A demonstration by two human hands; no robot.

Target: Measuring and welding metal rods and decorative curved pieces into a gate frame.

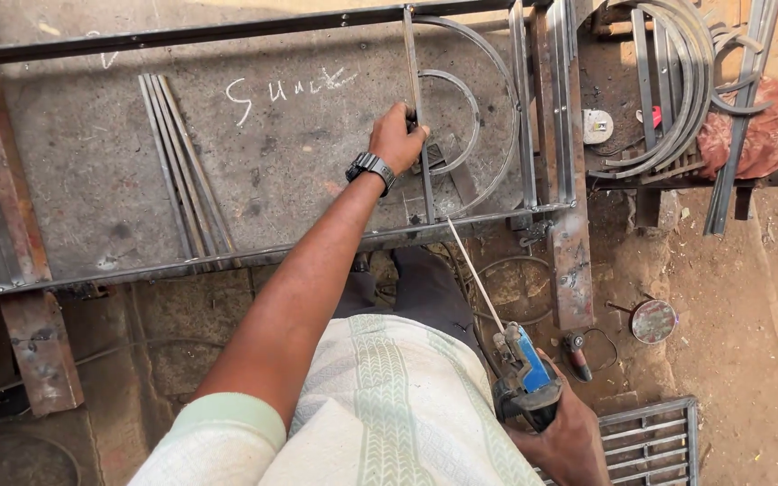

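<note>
Head view looks straight down on a person leaning over a steel tabletop (92, 171) where a metal frame (547, 117) lies flat. Taking that frame as the landmark: the left hand (395, 139) sits inside its right end, fingers closed around a thin upright flat bar (414, 81) that crosses the frame from its far rail to its near rail. A black wristwatch (371, 168) is on that wrist. Just right of the bar, still inside the frame, 2 curved strips (474, 112) arc one within the other.

Below the frame's near rail, off the tabletop edge, the right hand (565, 432) is wrapped tight around a blue-handled electrode holder (524, 369). The holder clamps a thin welding rod (474, 270) whose tip points up at the foot of the flat bar; whether it touches the metal I cannot tell.

Left of the held bar, inside the frame, 3 or 4 loose straight strips (182, 162) lie side by side. Right of the frame, a stack of bent strips (673, 81) rests beside a red cloth (763, 135). On the ground near the right hand lie a round disc (654, 320) and a grating (650, 436).
</note>
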